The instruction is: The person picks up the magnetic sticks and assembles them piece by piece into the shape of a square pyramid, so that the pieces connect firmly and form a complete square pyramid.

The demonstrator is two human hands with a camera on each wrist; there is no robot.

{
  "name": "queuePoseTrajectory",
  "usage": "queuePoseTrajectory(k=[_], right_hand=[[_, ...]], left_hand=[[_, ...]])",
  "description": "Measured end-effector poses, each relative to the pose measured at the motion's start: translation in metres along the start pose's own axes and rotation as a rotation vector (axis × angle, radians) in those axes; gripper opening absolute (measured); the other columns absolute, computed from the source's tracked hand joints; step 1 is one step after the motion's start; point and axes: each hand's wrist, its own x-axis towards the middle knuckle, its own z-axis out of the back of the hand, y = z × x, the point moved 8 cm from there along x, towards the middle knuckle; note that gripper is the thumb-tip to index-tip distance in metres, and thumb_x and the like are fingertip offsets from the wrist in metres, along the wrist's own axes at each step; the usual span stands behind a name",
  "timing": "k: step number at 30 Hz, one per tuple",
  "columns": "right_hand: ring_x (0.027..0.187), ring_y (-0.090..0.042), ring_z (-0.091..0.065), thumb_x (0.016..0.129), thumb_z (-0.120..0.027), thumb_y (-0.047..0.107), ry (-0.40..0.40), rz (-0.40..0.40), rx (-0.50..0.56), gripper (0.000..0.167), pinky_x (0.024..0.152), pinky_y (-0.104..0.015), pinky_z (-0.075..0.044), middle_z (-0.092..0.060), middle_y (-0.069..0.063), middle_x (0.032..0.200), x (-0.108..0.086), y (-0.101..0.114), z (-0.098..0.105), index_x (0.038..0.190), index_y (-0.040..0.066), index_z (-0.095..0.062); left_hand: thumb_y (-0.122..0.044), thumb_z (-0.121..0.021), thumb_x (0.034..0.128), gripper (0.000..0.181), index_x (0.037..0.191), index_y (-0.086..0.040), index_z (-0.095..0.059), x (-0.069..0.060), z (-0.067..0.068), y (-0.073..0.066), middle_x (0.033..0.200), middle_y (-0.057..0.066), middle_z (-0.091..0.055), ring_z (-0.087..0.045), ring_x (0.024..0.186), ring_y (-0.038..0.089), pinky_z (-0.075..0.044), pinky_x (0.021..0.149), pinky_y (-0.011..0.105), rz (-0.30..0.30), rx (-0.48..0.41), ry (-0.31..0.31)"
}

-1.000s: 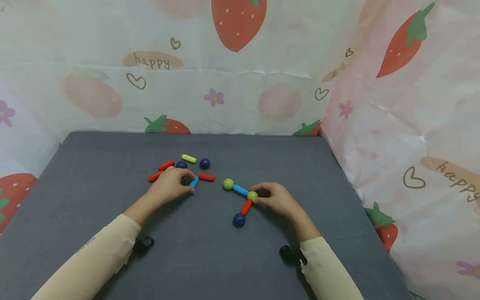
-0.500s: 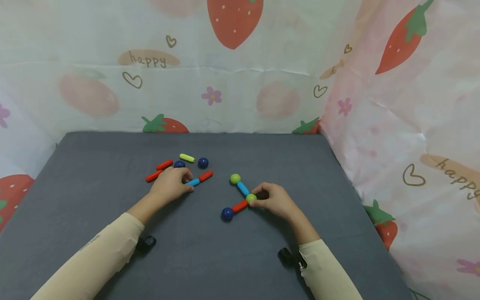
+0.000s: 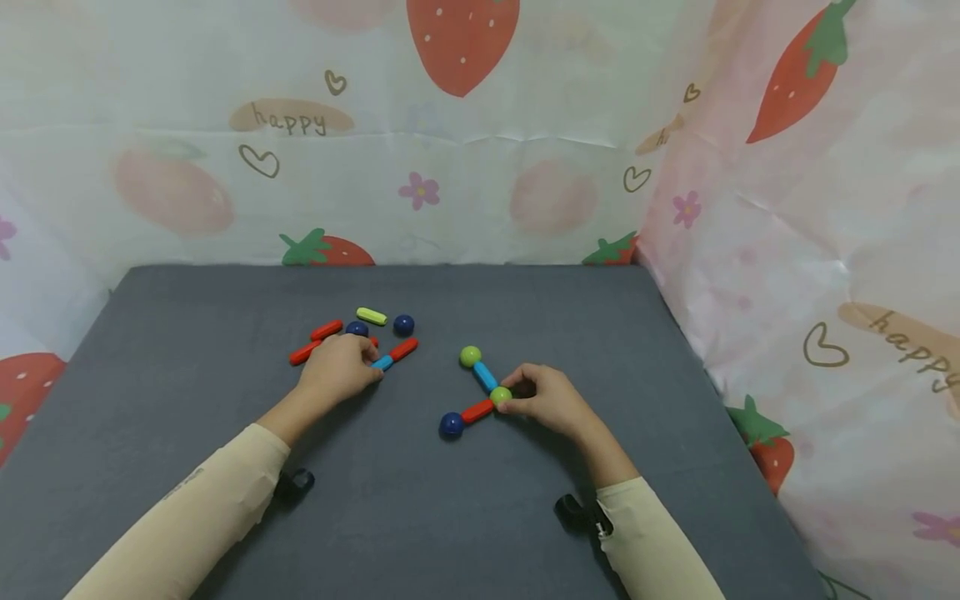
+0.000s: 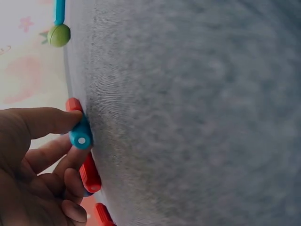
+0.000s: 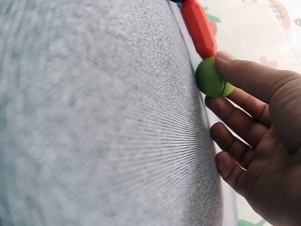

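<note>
On a gray table (image 3: pixel 525 525), the left hand (image 3: pixel 337 364) pinches a blue rod (image 3: pixel 383 363) end to end with a red rod (image 3: pixel 404 348); the right hand (image 3: pixel 547 396) grips a green ball (image 3: pixel 501 397) on a ball-and-rod chain (image 3: pixel 477 412). Joining seems underway, likely calling for careful alignment.

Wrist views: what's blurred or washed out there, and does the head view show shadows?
Left wrist: gray cloth blurs toward the right, blue rod looks sharper, backdrop at left is pale. Right wrist: cloth blurs toward the left, green ball is crisper, backdrop looks washed out. Head: yes, soft shadows beside both sleeves.
</note>
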Motion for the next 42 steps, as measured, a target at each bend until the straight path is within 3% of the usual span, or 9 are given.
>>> queuePoseTrajectory(k=[8, 15, 20, 28, 33, 42], right_hand=[[0.089, -0.017, -0.062, 0.082, -0.088, 0.030, 0.009, -0.006, 0.004, 0.025, 0.076, -0.033, -0.051, -0.070, 0.004, 0.100, 0.000, 0.000, -0.002, 0.103, 0.025, -0.075], [0.091, -0.016, -0.062, 0.082, -0.088, 0.030, 0.007, 0.000, 0.005, 0.025, 0.078, -0.033, -0.051, -0.070, 0.004, 0.100, 0.000, -0.001, -0.002, 0.103, 0.024, -0.075], [0.091, -0.015, -0.062, 0.082, -0.088, 0.030, 0.007, 0.004, 0.005, 0.026, 0.079, -0.033, -0.051, -0.070, 0.005, 0.100, 0.000, -0.002, -0.001, 0.103, 0.024, -0.075], [0.091, -0.015, -0.063, 0.082, -0.088, 0.031, 0.009, 0.006, 0.005, 0.026, 0.079, -0.033, -0.051, -0.071, 0.005, 0.100, 0.001, -0.002, -0.002, 0.103, 0.025, -0.075], [0.090, -0.016, -0.063, 0.082, -0.088, 0.031, 0.007, 0.009, 0.011, 0.026, 0.078, -0.034, -0.051, -0.070, 0.005, 0.100, 0.001, -0.002, -0.002, 0.103, 0.025, -0.075], [0.089, -0.016, -0.062, 0.082, -0.088, 0.031, 0.007, 0.001, 0.004, 0.026, 0.076, -0.034, -0.052, -0.070, 0.004, 0.100, 0.000, -0.002, -0.002, 0.104, 0.025, -0.075]], left_hand=[[-0.018, -0.075, 0.0893, 0.009, 0.093, -0.010, -0.079, 0.001, 0.004, -0.002, 0.083, 0.003, -0.072, -0.062, 0.071, 0.019, -0.049, 0.065, 0.034, 0.018, 0.017, 0.050], [-0.026, -0.076, 0.0932, 0.020, 0.103, -0.009, -0.080, 0.005, 0.002, -0.002, 0.090, 0.002, -0.073, -0.062, 0.075, 0.017, -0.052, 0.068, 0.033, -0.033, 0.034, 0.158], [-0.022, -0.077, 0.0921, 0.016, 0.103, -0.011, -0.080, 0.004, -0.001, -0.003, 0.090, -0.001, -0.073, -0.061, 0.078, 0.017, -0.050, 0.069, 0.033, -0.083, 0.034, 0.217], [-0.018, -0.074, 0.0945, 0.020, 0.112, -0.010, -0.078, 0.001, -0.010, -0.002, 0.096, 0.001, -0.074, -0.062, 0.078, 0.017, -0.052, 0.069, 0.033, -0.137, -0.256, 0.355], [-0.020, -0.074, 0.0947, 0.019, 0.111, -0.010, -0.078, 0.000, -0.012, -0.002, 0.093, 0.001, -0.072, -0.058, 0.078, 0.019, -0.049, 0.069, 0.033, -0.126, -0.321, 0.373], [-0.022, -0.074, 0.0935, 0.017, 0.105, -0.012, -0.080, 0.001, -0.013, -0.001, 0.091, 0.001, -0.073, -0.059, 0.075, 0.018, -0.049, 0.066, 0.032, -0.084, -0.234, 0.354]])
